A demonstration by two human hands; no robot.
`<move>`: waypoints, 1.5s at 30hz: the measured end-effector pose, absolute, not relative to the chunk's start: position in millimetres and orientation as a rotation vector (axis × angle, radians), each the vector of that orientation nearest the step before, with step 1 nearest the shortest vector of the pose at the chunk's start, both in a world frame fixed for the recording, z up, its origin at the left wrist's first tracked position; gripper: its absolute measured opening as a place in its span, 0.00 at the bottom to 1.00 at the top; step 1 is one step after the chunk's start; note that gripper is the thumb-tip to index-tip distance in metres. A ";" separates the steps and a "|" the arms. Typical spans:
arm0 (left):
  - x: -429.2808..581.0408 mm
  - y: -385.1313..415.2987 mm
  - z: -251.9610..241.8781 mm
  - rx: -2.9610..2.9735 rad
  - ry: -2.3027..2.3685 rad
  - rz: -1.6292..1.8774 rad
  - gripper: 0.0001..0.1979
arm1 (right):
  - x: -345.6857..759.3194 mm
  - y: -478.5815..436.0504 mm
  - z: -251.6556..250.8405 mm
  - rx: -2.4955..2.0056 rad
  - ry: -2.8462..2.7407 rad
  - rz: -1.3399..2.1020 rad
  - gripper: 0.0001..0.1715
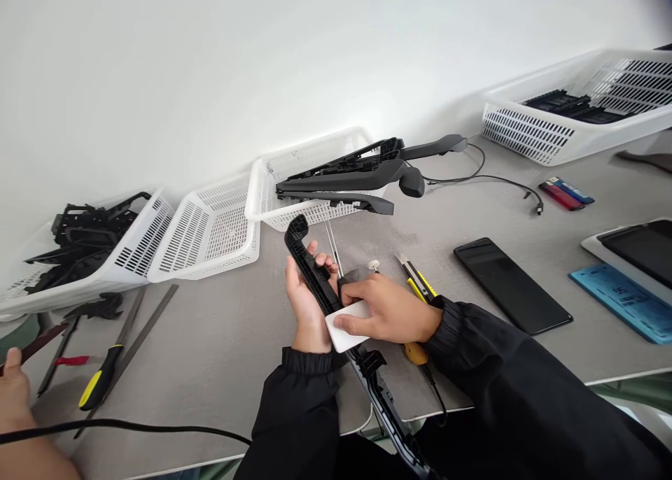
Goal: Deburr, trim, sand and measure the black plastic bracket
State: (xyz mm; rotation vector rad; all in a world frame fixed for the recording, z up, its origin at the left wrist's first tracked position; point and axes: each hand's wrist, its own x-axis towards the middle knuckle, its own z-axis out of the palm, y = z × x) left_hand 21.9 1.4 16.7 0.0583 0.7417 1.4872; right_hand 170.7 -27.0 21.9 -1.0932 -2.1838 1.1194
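Note:
A long black plastic trim piece [386,413] slants from the middle of the view down toward my lap. My left hand [307,312] cradles its upper part, palm up, with fingers wrapped round from behind. A flat white rectangular piece [344,334] is gripped in my right hand [396,308], thumb on top, and lies across the trim. Whether it presses on the trim cannot be made out. Just beyond my right hand lies a yellow-and-black utility knife [418,278]. A yellow tool handle with a cord [416,354] shows partly below my right wrist.
White baskets stand along the wall; one basket [262,203] holds dark grey trim parts [346,178]. Rightward lie a black phone [512,284], a blue plate [624,304] and lighters [563,194]. At left are a yellow-and-black handled file [102,378] and another person's hand [15,396].

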 end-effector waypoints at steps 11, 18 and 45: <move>36.7 -11.3 13.9 0.205 0.798 1.395 0.13 | 175.1 -24.3 20.4 -1.128 -1.919 1.005 0.22; 51.1 -24.0 19.3 0.272 0.763 1.249 0.17 | 178.6 -21.9 17.8 -1.279 -1.691 0.816 0.25; 23.7 -8.8 25.3 0.455 0.740 1.423 0.13 | 188.8 -16.2 17.8 -1.155 -2.048 0.862 0.16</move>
